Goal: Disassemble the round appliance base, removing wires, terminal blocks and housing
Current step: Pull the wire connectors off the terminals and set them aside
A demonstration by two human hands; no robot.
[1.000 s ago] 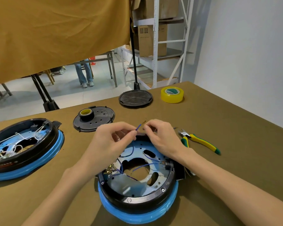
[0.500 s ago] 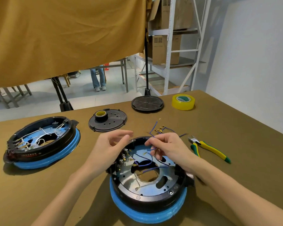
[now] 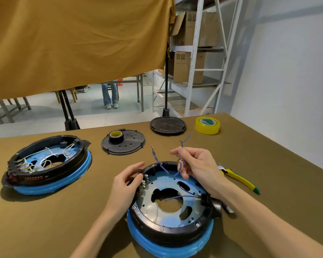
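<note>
Right hand (image 3: 196,164) seemingly pinches blue wires (image 3: 181,165) above base (image 3: 168,226)

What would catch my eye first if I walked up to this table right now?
Probably the right hand lifting thin blue wires above the round appliance base nearest the person, while the left hand rests on its left rim. A second base with white wires sits at far left, and a yellow tape roll lies at the far edge.
</note>
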